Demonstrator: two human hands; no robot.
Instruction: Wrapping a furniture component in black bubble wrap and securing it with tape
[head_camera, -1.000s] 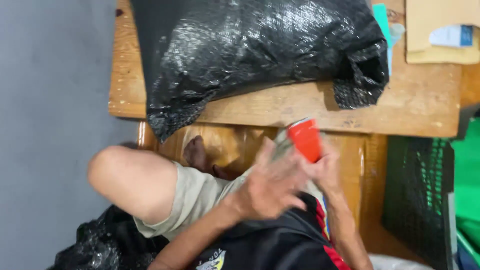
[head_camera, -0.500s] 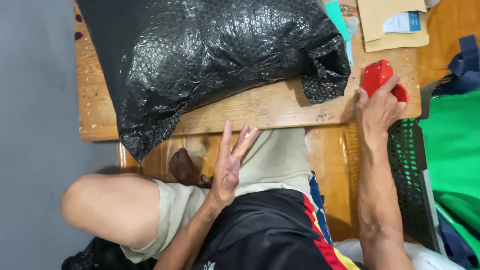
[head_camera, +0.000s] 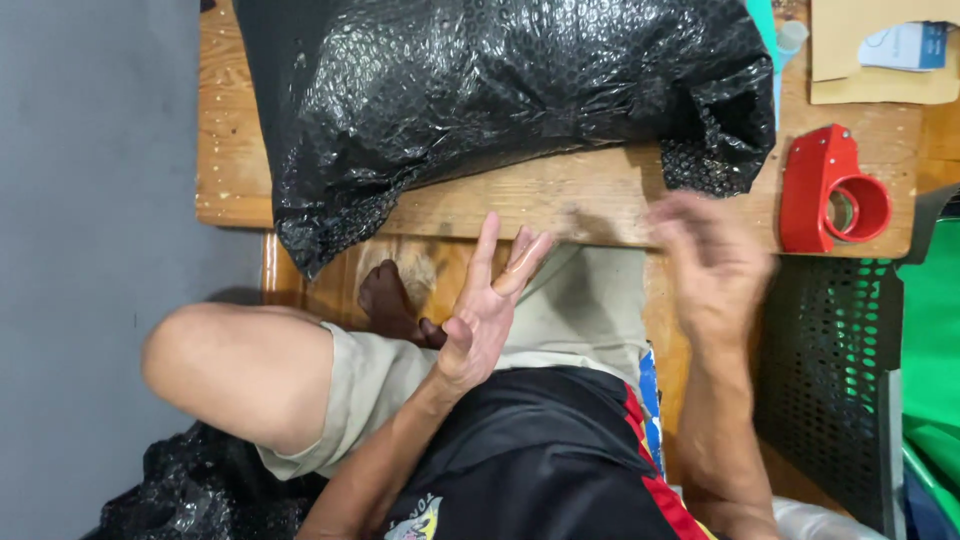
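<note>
Where the wooden table (head_camera: 560, 195) meets grey floor (head_camera: 90, 250) — both hands' fingers spread, empty.

Left hand (head_camera: 478, 330) raised, fingers (head_camera: 487, 250) spread; right hand (head_camera: 712, 262) blurred, empty.

On the table (head_camera: 600, 200), the tape dispenser (head_camera: 830, 190) lies right of the bubble-wrap bundle (head_camera: 480, 90), envelope (head_camera: 880, 60) behind it.

Low wooden table (head_camera: 560, 195), grey floor (head_camera: 90, 250), black mesh crate (head_camera: 830, 390)
</note>
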